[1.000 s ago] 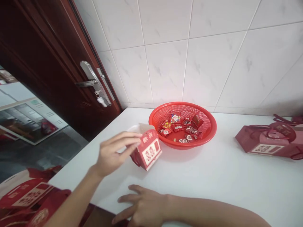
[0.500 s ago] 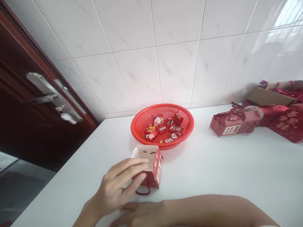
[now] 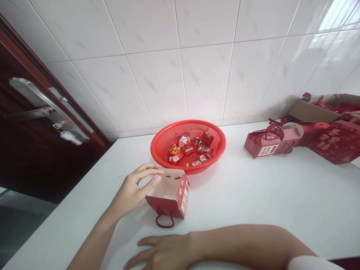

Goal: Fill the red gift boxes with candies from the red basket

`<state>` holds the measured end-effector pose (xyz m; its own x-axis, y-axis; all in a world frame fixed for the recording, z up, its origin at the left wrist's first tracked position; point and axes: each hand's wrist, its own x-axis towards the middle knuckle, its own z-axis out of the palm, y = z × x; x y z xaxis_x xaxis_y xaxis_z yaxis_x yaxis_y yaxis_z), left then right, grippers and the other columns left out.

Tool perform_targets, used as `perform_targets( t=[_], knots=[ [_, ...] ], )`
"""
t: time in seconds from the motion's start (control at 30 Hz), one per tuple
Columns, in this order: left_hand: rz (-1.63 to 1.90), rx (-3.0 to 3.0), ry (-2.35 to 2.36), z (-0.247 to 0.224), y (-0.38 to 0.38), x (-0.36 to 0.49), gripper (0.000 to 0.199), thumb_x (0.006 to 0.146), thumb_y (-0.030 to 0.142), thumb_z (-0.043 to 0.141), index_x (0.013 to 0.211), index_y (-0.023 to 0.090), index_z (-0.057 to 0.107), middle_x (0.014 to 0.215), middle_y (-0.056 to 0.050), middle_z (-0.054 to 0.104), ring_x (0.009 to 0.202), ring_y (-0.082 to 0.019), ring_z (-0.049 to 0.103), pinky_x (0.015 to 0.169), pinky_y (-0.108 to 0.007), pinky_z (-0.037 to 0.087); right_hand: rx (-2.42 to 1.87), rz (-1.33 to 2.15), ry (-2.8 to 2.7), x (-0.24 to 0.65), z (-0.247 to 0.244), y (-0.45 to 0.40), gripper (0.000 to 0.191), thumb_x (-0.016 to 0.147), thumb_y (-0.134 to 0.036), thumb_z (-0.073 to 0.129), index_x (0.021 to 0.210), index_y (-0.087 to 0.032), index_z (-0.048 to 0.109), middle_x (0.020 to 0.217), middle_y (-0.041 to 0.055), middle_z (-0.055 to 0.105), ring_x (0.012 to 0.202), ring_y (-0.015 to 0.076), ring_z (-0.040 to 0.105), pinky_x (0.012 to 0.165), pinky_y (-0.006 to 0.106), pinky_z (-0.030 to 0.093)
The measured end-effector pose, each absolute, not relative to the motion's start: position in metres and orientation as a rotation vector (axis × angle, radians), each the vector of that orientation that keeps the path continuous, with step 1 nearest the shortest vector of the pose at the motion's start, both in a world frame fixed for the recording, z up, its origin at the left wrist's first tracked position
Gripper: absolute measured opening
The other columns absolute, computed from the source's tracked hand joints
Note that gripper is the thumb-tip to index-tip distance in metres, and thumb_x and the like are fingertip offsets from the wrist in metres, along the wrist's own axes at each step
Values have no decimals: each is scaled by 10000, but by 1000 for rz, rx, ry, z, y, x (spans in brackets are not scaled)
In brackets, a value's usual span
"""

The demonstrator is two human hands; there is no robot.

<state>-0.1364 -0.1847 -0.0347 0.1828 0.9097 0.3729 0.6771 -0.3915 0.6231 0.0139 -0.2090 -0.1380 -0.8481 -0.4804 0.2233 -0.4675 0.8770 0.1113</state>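
Observation:
A small red gift box (image 3: pixel 165 204) with a pale inside stands on the table, its top open and a dark red cord handle hanging at its near side. My left hand (image 3: pixel 137 183) is at the box's upper left edge, fingers stretched out and thumb apart, with nothing visible between them; whether the fingertips touch the box I cannot tell. Flat on the table in front of the box rests my right hand (image 3: pixel 163 253), its fingers spread and empty. Behind the box, a red mesh basket (image 3: pixel 157 150) holds several wrapped sweets (image 3: pixel 189 150).
To the right stands a closed red gift box (image 3: pixel 264 144) with a cord handle. Farther right are a red bag-like package (image 3: pixel 334 142) with characters and a cardboard box (image 3: pixel 312 110) of red items. A tiled wall (image 3: pixel 205 82) bounds the back; a dark door (image 3: pixel 25 150) is left.
My left hand has drawn back to the left and up from over the box, uncovering its inside and cord. The right hand stays on the table. The view has shifted slightly.

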Motion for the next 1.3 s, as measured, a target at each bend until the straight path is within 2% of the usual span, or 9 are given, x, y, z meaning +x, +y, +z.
perform_targets(
  t=[0.17,0.47,0.57,0.63,0.77,0.87,0.97,1.07,1.3],
  knots=[
    [914,2136,1388,-23,-189,-127,217,930,416,657,933,262,811,943,-48,773,849,-197,742,789,-267,620,738,-47,-2884,16,-130,-212,412,980,-198,480,1134,-407,800,1534,-117,552,1448,290,482,1116,555,458],
    [794,2103,1274,-19,-194,-90,288,931,208,541,998,260,817,993,-49,772,897,-187,734,744,-263,613,720,-8,-2965,20,-123,-217,336,938,-241,547,1102,-364,813,1546,-96,542,1476,323,437,1133,586,433],
    [876,2104,1293,-23,-191,-86,310,893,165,539,1005,253,815,1034,-50,776,962,-201,736,779,-275,617,653,-72,-2884,23,-131,-224,292,967,-251,552,1057,-327,819,1519,-78,578,1442,322,471,1123,557,440],
    [925,2103,1306,-26,-188,-87,346,858,128,529,1009,252,814,1047,-45,773,975,-201,734,816,-286,617,589,-67,-2808,30,-135,-232,300,1021,-238,515,1039,-296,809,1463,-37,634,1376,273,535,1117,467,443],
    [975,2114,1343,-32,-188,-92,382,833,97,511,1023,236,812,1032,-40,762,952,-188,728,810,-279,611,497,220,-2622,62,-113,-236,253,1078,-270,466,1152,-202,698,1208,51,740,1033,104,667,1029,218,442],
    [1011,2159,1308,-34,-192,-92,362,856,98,520,1053,214,801,1034,-48,751,955,-184,720,796,-272,605,14,381,-2210,100,-77,-218,187,1031,-313,507,1016,-177,635,891,55,735,761,158,634,755,305,517],
    [1074,2248,1219,-34,-198,-85,358,873,76,523,1099,189,777,1028,-57,741,961,-183,703,847,-297,596,-687,615,-1928,132,-51,-194,132,962,-279,624,866,-207,569,738,7,655,625,131,567,606,266,473],
    [1143,2350,1143,-33,-204,-77,374,889,49,510,1138,182,755,1019,-61,724,946,-175,676,832,-302,586,-995,877,-1916,151,-48,-178,350,833,-391,789,754,-221,493,621,-45,553,554,112,482,550,251,420],
    [1126,2306,1118,-34,-208,-82,389,905,64,502,1166,205,753,1072,-61,718,980,-170,675,836,-288,574,-901,1473,-1837,179,-57,-159,368,851,-447,736,701,-191,518,685,-16,522,630,117,482,595,255,402]
  ],
)
